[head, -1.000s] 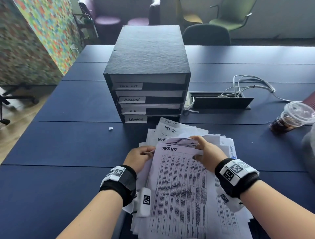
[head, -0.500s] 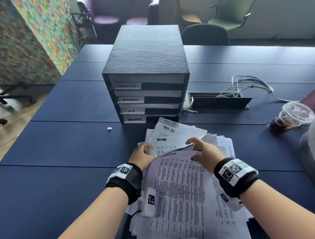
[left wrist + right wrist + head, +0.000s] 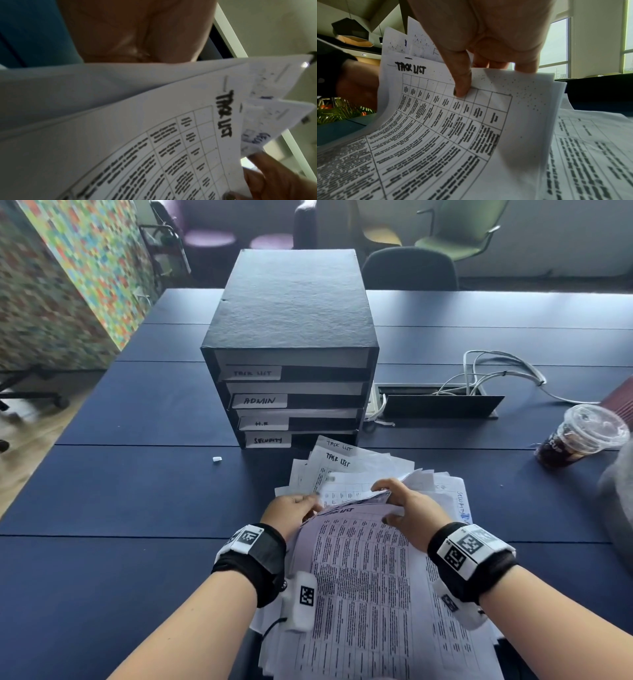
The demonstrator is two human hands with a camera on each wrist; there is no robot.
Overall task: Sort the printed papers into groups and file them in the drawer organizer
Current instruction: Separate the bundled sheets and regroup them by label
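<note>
The right hand (image 3: pixel 404 508) has peeled the top TASK LIST sheet (image 3: pixel 359 577) higher; the left hand (image 3: pixel 291 513) pinches papers beneath. Sorting continues at six o'clock from the drawer organizer (image 3: pixel 291 337).

A: Where does the head view look from?
B: High, facing forward and down over the worktop (image 3: pixel 102 491).
A: The wrist views?
B: Low and very close, looking up; all three share the "TASK LIST" sheet (image 3: pixel 359 570)
</note>
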